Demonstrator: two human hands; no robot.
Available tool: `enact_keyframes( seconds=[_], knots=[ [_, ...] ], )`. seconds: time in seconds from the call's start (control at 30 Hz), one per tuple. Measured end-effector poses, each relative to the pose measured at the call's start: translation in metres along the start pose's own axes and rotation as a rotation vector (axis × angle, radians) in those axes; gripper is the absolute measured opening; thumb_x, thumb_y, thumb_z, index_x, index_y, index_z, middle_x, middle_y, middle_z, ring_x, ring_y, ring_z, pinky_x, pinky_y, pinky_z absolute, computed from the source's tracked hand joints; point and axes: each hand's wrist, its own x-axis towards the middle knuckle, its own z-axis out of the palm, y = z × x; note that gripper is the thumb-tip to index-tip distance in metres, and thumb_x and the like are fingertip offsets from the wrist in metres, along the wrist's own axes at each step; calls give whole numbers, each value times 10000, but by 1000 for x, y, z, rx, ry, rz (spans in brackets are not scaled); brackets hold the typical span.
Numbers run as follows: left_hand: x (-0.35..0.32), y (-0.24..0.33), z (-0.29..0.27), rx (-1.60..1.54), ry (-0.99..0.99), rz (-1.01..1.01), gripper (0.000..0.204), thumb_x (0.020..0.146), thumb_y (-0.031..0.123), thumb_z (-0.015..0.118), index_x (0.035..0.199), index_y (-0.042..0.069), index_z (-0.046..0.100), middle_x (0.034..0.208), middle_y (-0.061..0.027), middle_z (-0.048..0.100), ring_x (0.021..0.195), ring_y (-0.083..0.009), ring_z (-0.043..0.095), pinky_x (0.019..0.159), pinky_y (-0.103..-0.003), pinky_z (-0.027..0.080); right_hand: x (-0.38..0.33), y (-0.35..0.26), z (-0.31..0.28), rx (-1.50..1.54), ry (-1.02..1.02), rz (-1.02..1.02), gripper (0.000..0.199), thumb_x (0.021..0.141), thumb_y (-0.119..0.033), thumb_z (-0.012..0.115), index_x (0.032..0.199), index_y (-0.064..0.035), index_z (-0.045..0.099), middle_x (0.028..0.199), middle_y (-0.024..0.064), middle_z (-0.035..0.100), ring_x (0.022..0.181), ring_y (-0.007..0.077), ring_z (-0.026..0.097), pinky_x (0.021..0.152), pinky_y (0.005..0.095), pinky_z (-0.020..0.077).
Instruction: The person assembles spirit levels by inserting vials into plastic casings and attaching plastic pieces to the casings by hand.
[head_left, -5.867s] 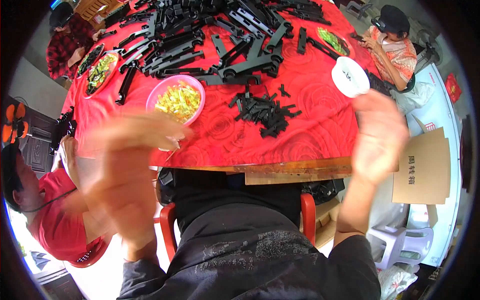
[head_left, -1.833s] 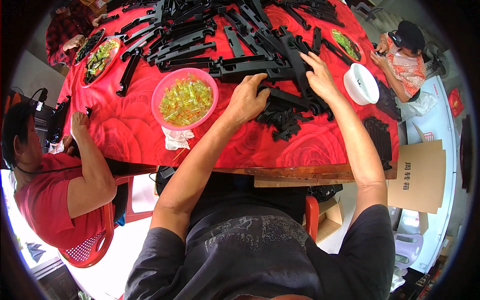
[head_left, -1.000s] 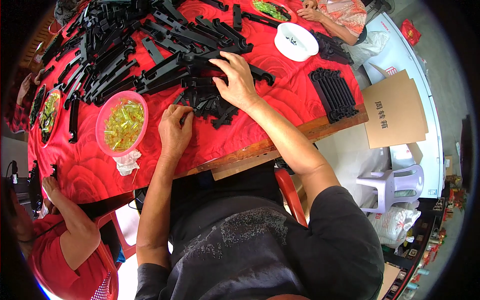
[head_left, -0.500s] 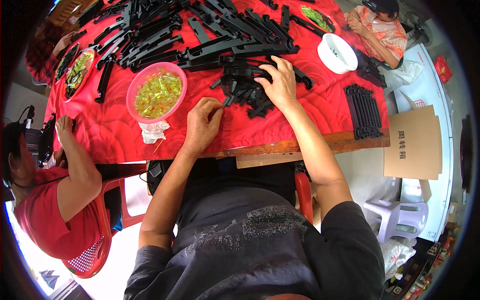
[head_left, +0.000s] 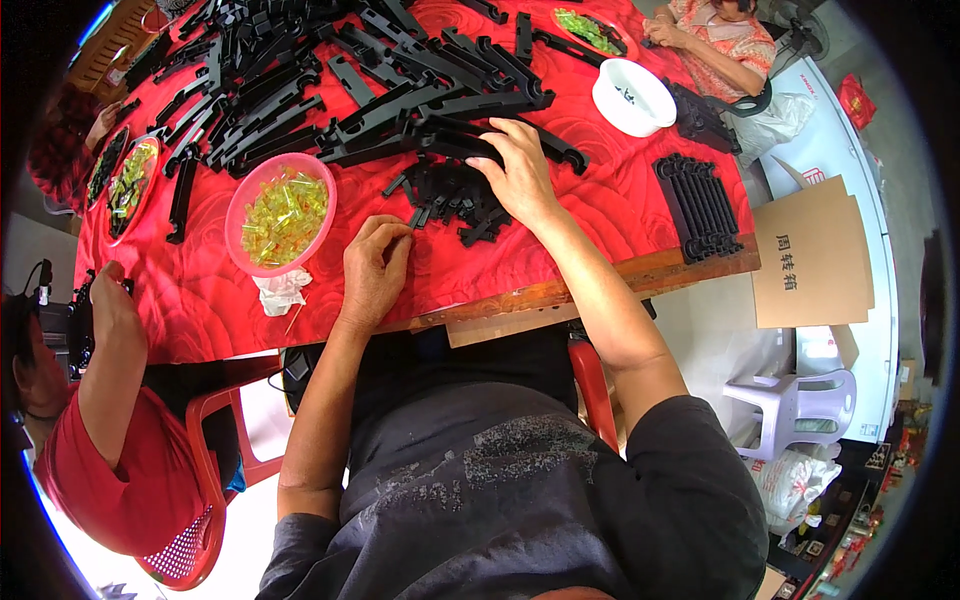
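Observation:
My right hand (head_left: 518, 175) grips the right end of a long black plastic bar (head_left: 452, 137), thumb on the near side and fingers over the far side. The bar lies at the near edge of a big heap of similar black bars (head_left: 400, 105). Just below it is a small pile of short black plastic pieces (head_left: 458, 200). Left of that pile, my left hand (head_left: 376, 268) rests on the red cloth with its fingers curled and pressed together. Whatever may be between those fingertips is hidden.
A pink bowl (head_left: 232, 225) of yellow-green clear pieces stands left, with crumpled tissue (head_left: 282, 292) below. At right are a white tub (head_left: 640, 128) and a row of black bars (head_left: 703, 210). Co-workers sit at left (head_left: 130, 470) and far right (head_left: 715, 50).
The whole view has shifted, moving the table leftward in the picture. My right hand's fingers have drawn closer together on the black bar. My left hand stays beside the small pile, curled.

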Motion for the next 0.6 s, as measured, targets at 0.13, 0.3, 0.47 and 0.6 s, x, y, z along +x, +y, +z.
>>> enact_keyframes(
  seconds=[0.13,0.3,0.47,0.6],
  knots=[
    [0,-3,1,-1,-2,38,75,852,-38,659,925,-36,674,963,-141,659,840,-261,669,710,-318,521,-8,-2,-8,24,74,40,316,836,-192,763,1042,29,670,1202,191,629,1153,364,565,990,439,463],
    [0,0,-1,-15,-15,-1,66,865,-35,658,929,-36,676,960,-136,660,836,-253,667,722,-310,520,2,2,-2,-20,19,26,329,807,-204,784,1040,6,682,1153,166,650,1089,349,593,950,418,489],
    [2,-1,2,0,-8,23,70,862,-32,661,930,-34,676,956,-137,660,835,-250,668,712,-310,520,10,0,1,-89,47,-57,338,767,-211,808,1030,-27,700,1190,141,639,1109,333,578,958,409,484],
    [-6,2,-2,-17,-8,-23,74,858,-28,662,931,-25,678,953,-136,660,830,-256,666,707,-314,519,5,-4,-2,48,79,-31,305,777,-164,797,1035,-35,697,1140,140,668,1089,328,604,951,410,483]
  ],
)
